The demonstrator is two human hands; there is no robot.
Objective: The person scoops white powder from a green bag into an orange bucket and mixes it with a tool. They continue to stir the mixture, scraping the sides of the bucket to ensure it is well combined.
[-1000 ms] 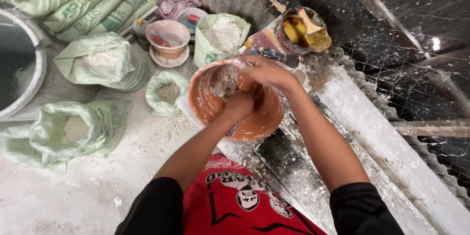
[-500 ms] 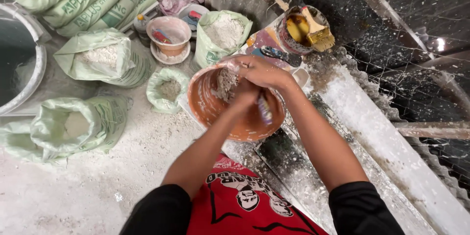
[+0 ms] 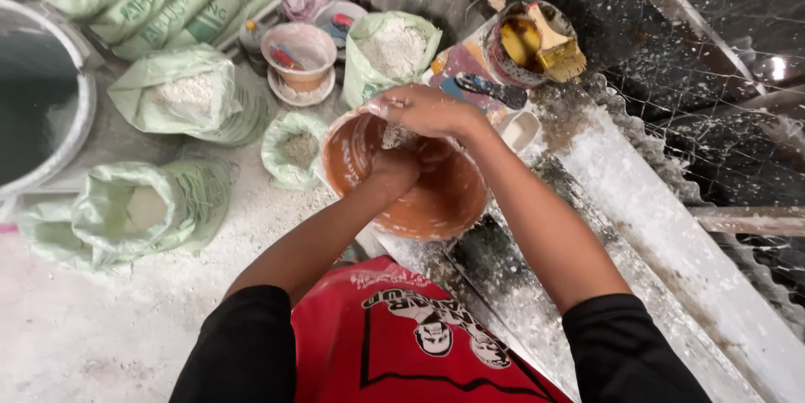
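Both hands work inside an orange bowl [image 3: 419,193]. The left hand [image 3: 394,170] is curled into a fist low in the bowl; the right hand [image 3: 426,109] cups over the rim, fingers bent around a pale lump [image 3: 392,135]. The bowl sits at the edge of a splattered sloping surface [image 3: 637,235], so a hard push could tip it toward the floor [image 3: 109,327], spilling onto open powder sacks [image 3: 142,210] nearby.

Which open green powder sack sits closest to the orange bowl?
The small rolled-down sack of greyish powder, just left of the orange bowl. The other open sacks stand farther off and hold white powder.
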